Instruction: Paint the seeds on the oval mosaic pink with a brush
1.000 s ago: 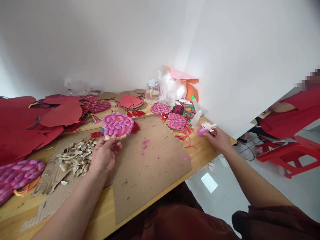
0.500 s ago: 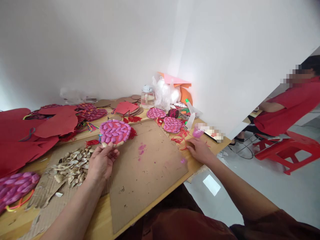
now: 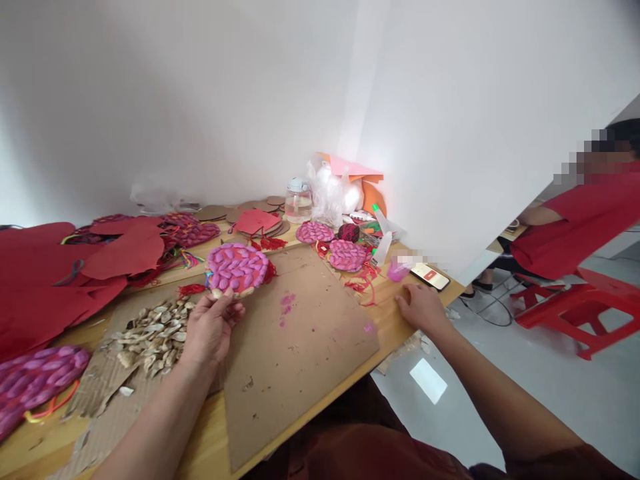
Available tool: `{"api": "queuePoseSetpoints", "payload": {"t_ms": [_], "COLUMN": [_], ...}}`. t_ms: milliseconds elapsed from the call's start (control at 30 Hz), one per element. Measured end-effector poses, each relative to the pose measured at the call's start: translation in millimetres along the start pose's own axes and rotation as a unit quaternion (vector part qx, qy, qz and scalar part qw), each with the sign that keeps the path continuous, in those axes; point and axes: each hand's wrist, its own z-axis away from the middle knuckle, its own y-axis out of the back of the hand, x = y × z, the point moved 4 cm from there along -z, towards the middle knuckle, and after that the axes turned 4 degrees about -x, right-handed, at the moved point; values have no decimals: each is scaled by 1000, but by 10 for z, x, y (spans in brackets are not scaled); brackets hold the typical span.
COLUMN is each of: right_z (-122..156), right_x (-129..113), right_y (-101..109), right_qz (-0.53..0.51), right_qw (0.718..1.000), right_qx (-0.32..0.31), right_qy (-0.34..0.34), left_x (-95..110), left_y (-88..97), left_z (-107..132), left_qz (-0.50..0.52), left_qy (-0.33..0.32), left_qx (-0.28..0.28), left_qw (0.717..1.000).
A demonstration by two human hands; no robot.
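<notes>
My left hand (image 3: 210, 327) pinches the lower edge of a round cardboard disc covered with pink and purple painted shells (image 3: 237, 268), held just above the table, a red tassel at its side. Below and to its left lies a heap of plain pale shells (image 3: 150, 330) on torn cardboard. My right hand (image 3: 421, 305) rests palm down on the wooden table near its right edge, fingers loosely curled with nothing visible in them. Just beyond it stand a small pink cup (image 3: 399, 269) and a phone (image 3: 430, 275).
A large brown cardboard sheet (image 3: 300, 347) with pink stains covers the table's middle. Two more pink shell discs (image 3: 345, 254), a glass jar (image 3: 299, 200), glue bottles and plastic bags crowd the far corner. Red felt pieces (image 3: 60, 267) pile at left. A person in red sits at right beside red stools.
My right hand let go of the small pink cup near the table's right corner, drew back and settled flat on the table. The left hand kept the shell disc almost still.
</notes>
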Motion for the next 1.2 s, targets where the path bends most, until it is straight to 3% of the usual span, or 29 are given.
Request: {"api": "queuePoseSetpoints", "payload": {"t_ms": [167,300,433,567,667,733,900,1033,1200], "right_z": [-68,-234,-529,-987,-1473,-1838,-2645,-3076,-3402], "right_x": [-511,-980,-1365,-1708,-1868,-1925,-2084,-2314,-2593], "right_y": [-81,123,298,136,-91,-197,-301,-367,-450], "right_qz": [-92,-171,-215,-238,-273,-302,-367,-422,-487], "right_qw": [991,970,959,951,944,940,926,904,870], "right_qx": [-2,34,32,-21,-62,-64,-33,-8,31], "right_qy": [98,167,183,196,177,143,79,63,76], "left_x": [-17,-65,-154,-209,-211,-175,25,39,53], "left_y": [-102,-175,-221,-260,-245,-204,-133,-174,-263], "left_z": [75,110,147,176,165,143,156,254,375], "left_qz": [-28,-57,-75,-106,-199,-296,-410,-470,-529], "left_qy": [10,31,76,89,76,41,-166,-242,-334], "left_qx": [-47,-95,-142,-184,-190,-165,-84,-127,-154], "left_qw": [998,993,984,973,958,940,893,840,765]}}
